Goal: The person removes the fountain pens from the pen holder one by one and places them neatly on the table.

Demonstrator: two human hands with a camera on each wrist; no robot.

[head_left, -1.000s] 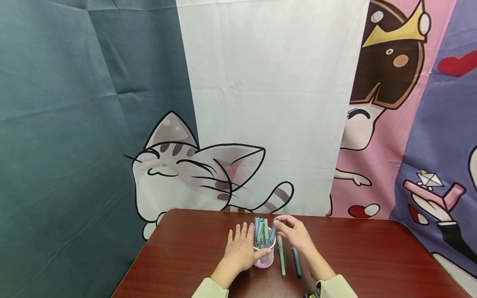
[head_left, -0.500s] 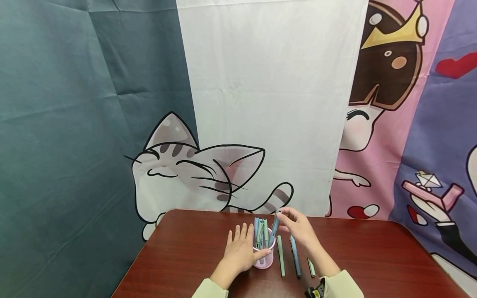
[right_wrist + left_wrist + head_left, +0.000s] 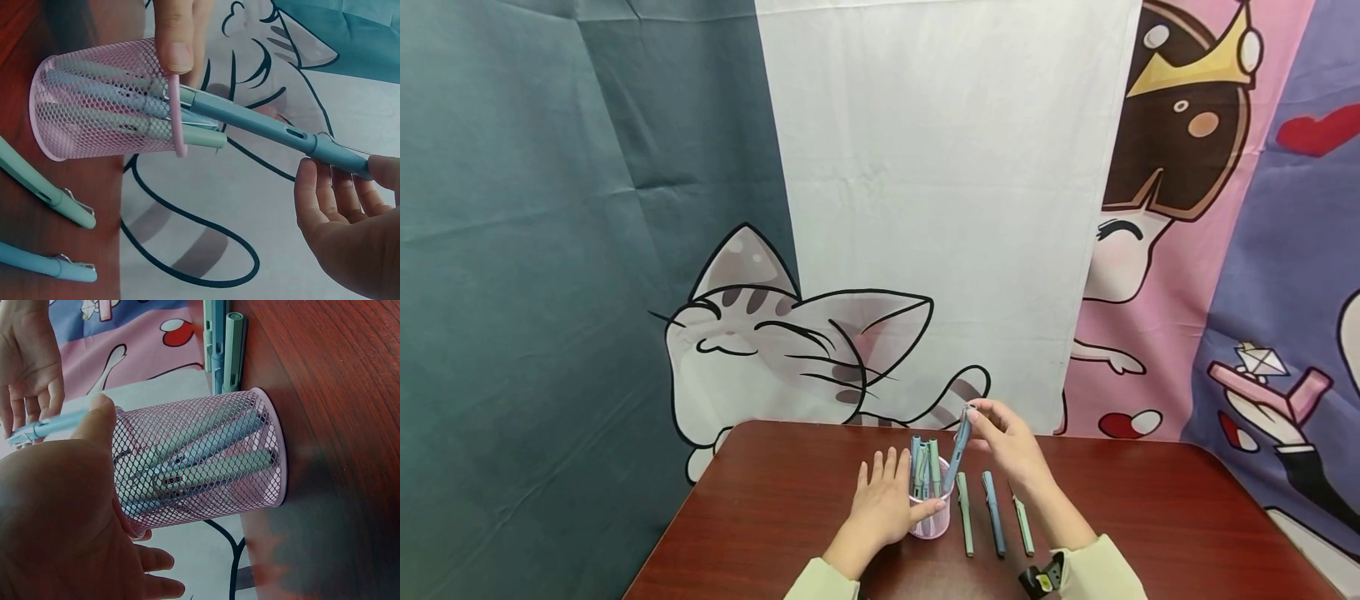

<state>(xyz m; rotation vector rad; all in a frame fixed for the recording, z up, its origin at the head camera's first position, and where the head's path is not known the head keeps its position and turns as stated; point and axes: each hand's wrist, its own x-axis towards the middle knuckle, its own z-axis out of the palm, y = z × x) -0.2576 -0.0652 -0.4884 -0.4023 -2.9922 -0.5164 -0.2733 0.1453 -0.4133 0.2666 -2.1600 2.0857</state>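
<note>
A pink mesh pen cup (image 3: 936,523) stands upright on the table with several blue and green pens (image 3: 219,440) in it. My left hand (image 3: 882,510) rests against the cup's left side, fingers straight and spread, its thumb (image 3: 179,56) lying at the rim. Between the thumb and fingers of my right hand (image 3: 1013,450) is the top end of a blue pen (image 3: 262,125) with a metal clip. That pen slants up out of the cup, most of its length above the rim; its lower tip is near the rim in the right wrist view.
Right of the cup lie a green pen (image 3: 966,517), a blue pen (image 3: 994,515) and another green pen (image 3: 1023,527), side by side on the reddish-brown table (image 3: 760,517). A printed cloth backdrop (image 3: 940,208) hangs behind the table's far edge.
My right hand has moved up and to the right, drawing the blue pen partly out of the cup. The rightmost green pen has come into view. My left hand stays put.
</note>
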